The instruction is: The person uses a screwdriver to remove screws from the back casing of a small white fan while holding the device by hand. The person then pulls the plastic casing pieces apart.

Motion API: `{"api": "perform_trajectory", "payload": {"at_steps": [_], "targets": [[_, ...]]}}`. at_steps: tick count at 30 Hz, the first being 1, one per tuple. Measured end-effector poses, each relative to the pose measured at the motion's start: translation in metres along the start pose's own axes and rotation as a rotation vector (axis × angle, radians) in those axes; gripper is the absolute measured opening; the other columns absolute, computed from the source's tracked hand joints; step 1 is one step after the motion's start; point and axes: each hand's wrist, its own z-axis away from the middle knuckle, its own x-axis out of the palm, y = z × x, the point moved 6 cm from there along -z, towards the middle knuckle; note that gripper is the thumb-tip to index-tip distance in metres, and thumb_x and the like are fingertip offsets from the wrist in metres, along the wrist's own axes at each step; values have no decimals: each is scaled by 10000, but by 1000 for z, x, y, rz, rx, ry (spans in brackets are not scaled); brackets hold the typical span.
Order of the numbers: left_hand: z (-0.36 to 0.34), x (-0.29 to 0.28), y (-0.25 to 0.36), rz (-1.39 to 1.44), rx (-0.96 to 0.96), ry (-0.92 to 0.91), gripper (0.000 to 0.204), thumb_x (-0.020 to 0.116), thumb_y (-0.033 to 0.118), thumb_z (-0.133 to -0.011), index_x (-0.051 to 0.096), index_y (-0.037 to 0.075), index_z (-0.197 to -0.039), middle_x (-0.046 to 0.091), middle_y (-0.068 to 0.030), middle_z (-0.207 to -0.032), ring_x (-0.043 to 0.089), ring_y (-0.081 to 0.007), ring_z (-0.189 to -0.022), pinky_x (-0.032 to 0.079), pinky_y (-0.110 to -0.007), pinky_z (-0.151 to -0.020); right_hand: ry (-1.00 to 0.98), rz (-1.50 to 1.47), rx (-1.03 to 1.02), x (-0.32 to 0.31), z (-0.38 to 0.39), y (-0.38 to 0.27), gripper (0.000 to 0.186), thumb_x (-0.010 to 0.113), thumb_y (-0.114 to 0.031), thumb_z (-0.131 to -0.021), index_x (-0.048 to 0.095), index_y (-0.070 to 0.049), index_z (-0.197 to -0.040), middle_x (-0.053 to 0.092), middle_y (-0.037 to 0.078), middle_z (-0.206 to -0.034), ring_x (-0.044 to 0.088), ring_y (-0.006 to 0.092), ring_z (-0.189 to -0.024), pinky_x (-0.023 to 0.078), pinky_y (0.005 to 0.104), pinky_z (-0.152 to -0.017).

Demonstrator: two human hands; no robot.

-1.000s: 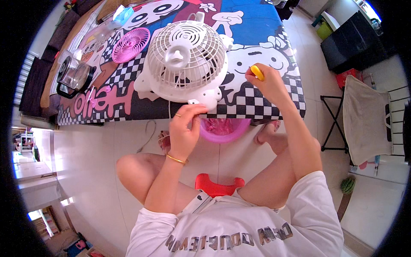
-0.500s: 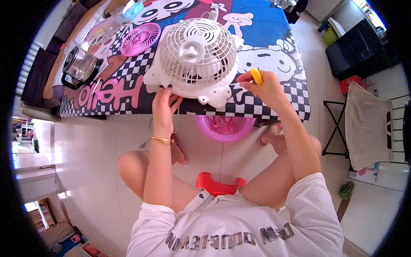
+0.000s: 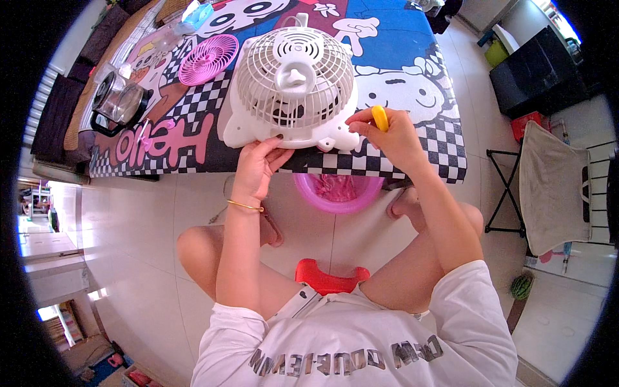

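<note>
A white fan [image 3: 294,77] with a domed grille and a central knob lies on the table's near side, grille up. My left hand [image 3: 259,164] grips its near rim, thumb on top and fingers curled at the edge. Beside the fan's right front lobe is my right hand [image 3: 390,132], its fingers closed around a yellow-handled tool [image 3: 380,119]. The tool's working end is hidden by the hand. A pink round grille [image 3: 207,60] with curved ribs rests on the table left of the fan.
The table [image 3: 412,97] has a cartoon-print cover. A glass pot [image 3: 122,103] with a dark handle and a blue tissue pack [image 3: 195,18] stand at left. Under the near edge sits a pink basin [image 3: 340,193]; a red stool [image 3: 332,277] is below me. A folding chair [image 3: 554,187] stands right.
The fan has turned counterclockwise, its front lobes swinging right. My left hand has moved right along with the rim. My right hand, still holding the yellow-handled tool, has shifted slightly left.
</note>
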Motion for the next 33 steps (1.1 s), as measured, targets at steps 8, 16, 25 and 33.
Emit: {"api": "perform_trajectory", "payload": {"at_steps": [8, 16, 25, 33], "targets": [[18, 21, -34, 249, 24, 107, 201, 504, 54, -834, 525, -2, -1025, 595, -119, -1016, 596, -219, -941, 504, -343, -859, 1, -57, -53, 18, 12, -4, 118, 676, -135, -787, 654, -26, -824, 548, -33, -634, 412, 36, -561, 344, 191, -493], [25, 31, -44, 310, 55, 88, 274, 526, 84, -862, 480, -3, -1118, 571, -105, -1084, 585, -192, -973, 483, -304, -878, 18, 52, -158, 31, 18, -10, 122, 695, -90, -754, 623, 2, -790, 555, 5, -639, 440, 72, -575, 380, 223, -530], [26, 31, -50, 180, 11, 116, 260, 541, 113, -877, 501, 13, -1113, 561, -76, -1085, 569, -146, -964, 483, -278, -865, 74, 102, -209, 39, 18, -7, 207, 694, -157, -741, 601, 22, -789, 580, 152, -703, 541, 276, -612, 421, 333, -585], [26, 35, -56, 154, 2, 136, 252, 544, 83, -870, 513, 21, -1112, 548, -61, -1096, 546, -140, -982, 475, -283, -878, 110, 200, -229, 43, 12, 2, 277, 702, -232, -728, 594, 21, -745, 576, 170, -694, 557, 328, -618, 425, 371, -575]]}}
